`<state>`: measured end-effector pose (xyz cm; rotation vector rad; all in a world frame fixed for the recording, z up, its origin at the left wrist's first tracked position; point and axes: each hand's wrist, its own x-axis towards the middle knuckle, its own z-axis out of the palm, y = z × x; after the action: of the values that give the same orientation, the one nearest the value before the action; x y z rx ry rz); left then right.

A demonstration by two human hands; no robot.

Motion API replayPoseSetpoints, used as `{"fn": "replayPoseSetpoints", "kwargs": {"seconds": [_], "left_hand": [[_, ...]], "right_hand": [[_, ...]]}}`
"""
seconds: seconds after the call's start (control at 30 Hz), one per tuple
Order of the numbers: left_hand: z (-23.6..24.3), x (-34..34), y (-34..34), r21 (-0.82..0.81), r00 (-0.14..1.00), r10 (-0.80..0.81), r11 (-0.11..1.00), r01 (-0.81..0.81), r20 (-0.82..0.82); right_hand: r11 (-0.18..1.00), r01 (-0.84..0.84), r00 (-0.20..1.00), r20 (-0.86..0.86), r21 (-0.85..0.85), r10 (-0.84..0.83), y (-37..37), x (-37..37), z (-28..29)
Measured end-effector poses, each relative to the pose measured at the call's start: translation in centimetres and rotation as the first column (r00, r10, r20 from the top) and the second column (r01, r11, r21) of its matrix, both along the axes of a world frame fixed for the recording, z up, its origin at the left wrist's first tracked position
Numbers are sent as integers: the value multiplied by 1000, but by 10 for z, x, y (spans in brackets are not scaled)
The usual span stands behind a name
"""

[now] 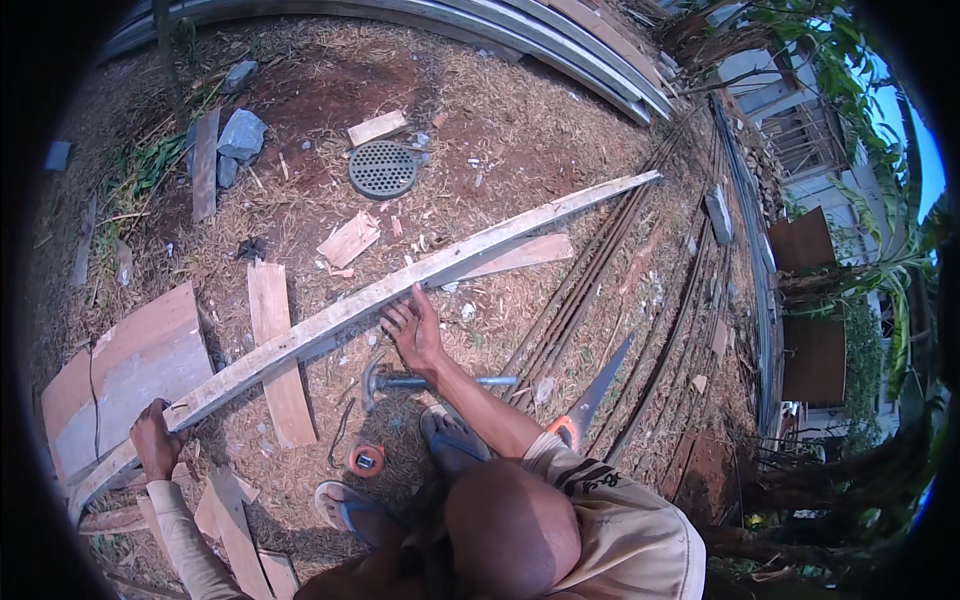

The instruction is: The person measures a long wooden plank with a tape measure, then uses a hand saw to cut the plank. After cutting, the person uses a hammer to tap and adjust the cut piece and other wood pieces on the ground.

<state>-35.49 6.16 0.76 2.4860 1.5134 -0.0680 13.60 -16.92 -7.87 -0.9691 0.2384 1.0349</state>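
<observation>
A long, pale wooden beam (pixel 470 243) runs slantwise from the lower left to the upper right. My left hand (pixel 157 440) is closed round its near left end. Against the near edge, about midway along, rests my right hand (pixel 413 328), fingers spread and one fingertip touching the wood. Below the right hand lies a claw hammer (pixel 400 382) with a blue-grey handle. An orange tape measure (pixel 366 460) sits on the ground by my sandalled feet. To the right of my right forearm is a handsaw (pixel 603 385) with an orange handle.
Under the beam lie a short plank (pixel 270 310) and a wide board (pixel 130 370). A round perforated grate (pixel 383 170) and grey stones (pixel 241 135) are farther off. Long rusty rods (pixel 590 265) stretch along the right. Stacked long boards (pixel 560 50) border the far side.
</observation>
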Motion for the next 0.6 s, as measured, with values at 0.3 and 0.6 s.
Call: {"fn": "replayPoseSetpoints", "kwargs": {"seconds": [0.3,0.6], "left_hand": [[3,-16,-41,104,993,-118,988,118,-2],[36,-23,-42,87,999,-23,996,20,34]], "right_hand": [[992,-45,998,-41,-115,41,-9,-4,23],[997,-37,999,6,-68,37,-11,-5,53]]}}
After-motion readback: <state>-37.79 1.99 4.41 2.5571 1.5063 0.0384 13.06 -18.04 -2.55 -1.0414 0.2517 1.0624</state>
